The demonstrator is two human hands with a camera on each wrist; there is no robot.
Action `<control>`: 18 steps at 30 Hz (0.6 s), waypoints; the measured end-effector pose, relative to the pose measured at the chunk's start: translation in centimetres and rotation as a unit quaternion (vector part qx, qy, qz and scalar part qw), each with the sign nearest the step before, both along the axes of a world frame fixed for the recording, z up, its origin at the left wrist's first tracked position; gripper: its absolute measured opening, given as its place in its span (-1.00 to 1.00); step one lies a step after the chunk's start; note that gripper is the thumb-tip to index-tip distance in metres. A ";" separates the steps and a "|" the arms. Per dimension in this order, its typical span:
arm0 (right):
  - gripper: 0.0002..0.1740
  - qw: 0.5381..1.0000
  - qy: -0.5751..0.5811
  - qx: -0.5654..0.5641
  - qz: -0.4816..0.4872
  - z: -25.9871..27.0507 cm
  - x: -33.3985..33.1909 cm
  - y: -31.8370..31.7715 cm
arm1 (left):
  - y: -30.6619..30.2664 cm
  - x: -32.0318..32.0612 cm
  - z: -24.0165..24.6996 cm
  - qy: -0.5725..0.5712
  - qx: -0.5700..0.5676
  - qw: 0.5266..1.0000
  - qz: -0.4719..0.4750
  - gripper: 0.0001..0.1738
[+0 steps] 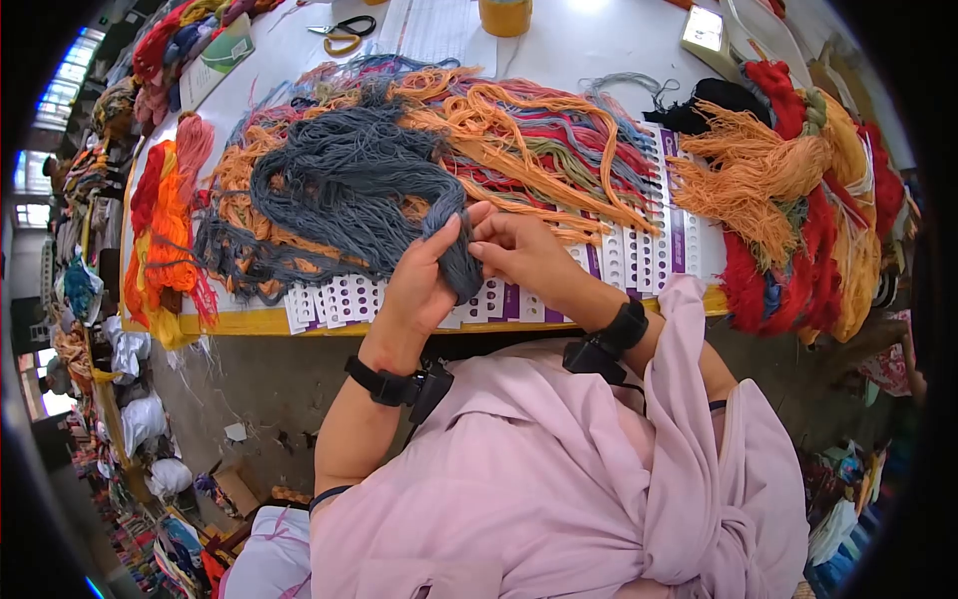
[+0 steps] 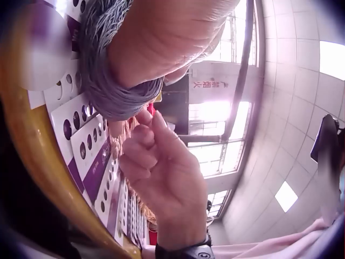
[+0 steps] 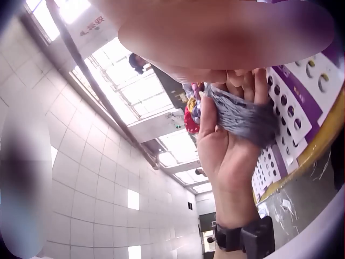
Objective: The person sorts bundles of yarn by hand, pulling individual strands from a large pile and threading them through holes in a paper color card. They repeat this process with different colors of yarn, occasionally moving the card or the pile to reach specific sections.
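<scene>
At the front edge of the counter (image 1: 249, 321), over the punched cards (image 1: 639, 255), the left hand (image 1: 419, 280) has its grip closed round the grey yarn (image 1: 344, 180). The right hand (image 1: 521, 255), fingers curled, seems to pinch its strands.

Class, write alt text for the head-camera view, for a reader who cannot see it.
A person's left hand grips a grey yarn bundle while the right hand pinches it, above punched cards on a table heaped with orange yarn.
</scene>
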State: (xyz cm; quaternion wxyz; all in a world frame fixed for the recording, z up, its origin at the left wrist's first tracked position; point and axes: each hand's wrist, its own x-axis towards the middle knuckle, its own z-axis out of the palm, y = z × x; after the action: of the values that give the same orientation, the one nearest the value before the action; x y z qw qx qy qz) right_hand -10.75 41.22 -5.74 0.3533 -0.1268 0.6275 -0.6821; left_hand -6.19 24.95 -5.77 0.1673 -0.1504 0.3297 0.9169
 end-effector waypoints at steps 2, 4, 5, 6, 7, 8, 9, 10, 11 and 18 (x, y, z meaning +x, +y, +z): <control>-0.90 0.998 -0.027 -0.048 -0.013 -0.2 0.1 -0.3 | 0.2 0.0 0.4 -0.005 -0.031 0.999 0.028 -0.51; -0.91 0.993 -0.059 -0.089 -0.043 0.3 0.4 0.0 | -0.2 0.4 1.2 -0.012 -0.034 0.999 0.040 -0.52; -0.90 0.993 -0.072 -0.082 -0.037 0.2 0.4 0.2 | -0.3 0.5 1.4 -0.015 -0.034 0.998 0.044 -0.53; -0.88 0.993 -0.084 -0.074 -0.031 0.1 0.3 0.5 | -0.5 0.6 1.1 -0.004 -0.034 0.999 0.039 -0.55; -0.87 0.993 -0.097 -0.067 -0.026 0.0 0.3 0.8 | -0.6 0.6 0.6 0.008 -0.035 0.999 0.033 -0.56; -0.86 0.992 -0.097 -0.077 -0.022 -0.1 0.3 0.9 | -0.7 0.6 0.4 0.020 -0.036 0.999 0.027 -0.57; -0.84 0.991 -0.098 -0.087 -0.018 -0.4 0.5 1.0 | -0.7 0.5 0.3 0.026 -0.057 0.998 0.026 -0.57; -0.82 0.990 -0.100 -0.098 -0.013 -0.6 0.6 1.1 | -0.6 0.5 0.3 0.030 -0.079 0.996 0.025 -0.56; -0.81 0.991 -0.094 -0.091 -0.012 -0.5 0.8 1.2 | -0.4 0.5 0.3 0.034 -0.100 0.994 0.023 -0.54; -0.76 0.997 -0.060 -0.049 0.000 -0.6 1.3 1.4 | 0.0 0.5 1.1 0.001 -0.121 0.992 0.038 -0.50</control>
State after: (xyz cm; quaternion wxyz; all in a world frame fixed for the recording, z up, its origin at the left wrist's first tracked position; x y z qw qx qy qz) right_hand -9.49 42.58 -6.36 0.3838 -0.1026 0.5707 -0.7186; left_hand -5.66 24.96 -4.69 0.1129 -0.1810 0.4320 0.8763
